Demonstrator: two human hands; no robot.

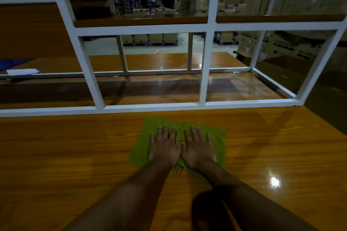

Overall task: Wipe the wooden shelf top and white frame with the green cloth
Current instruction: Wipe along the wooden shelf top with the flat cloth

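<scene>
Two hands, the left hand (165,148) and right hand (199,148), are pressing flat with fingers straight on one green cloth (140,148), lying mid-worktop on the wooden shelf top (65,155) near the white frame (150,108).

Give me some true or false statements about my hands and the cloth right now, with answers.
1. The left hand and right hand lie flat on the green cloth. True.
2. The cloth is draped over the white frame. False: it lies on the wooden top, in front of the frame's bottom bar.
3. The right hand grips a spray bottle. False: its fingers are straight and hold nothing.
4. A glare spot shines on the wood right of the hands. True.
</scene>
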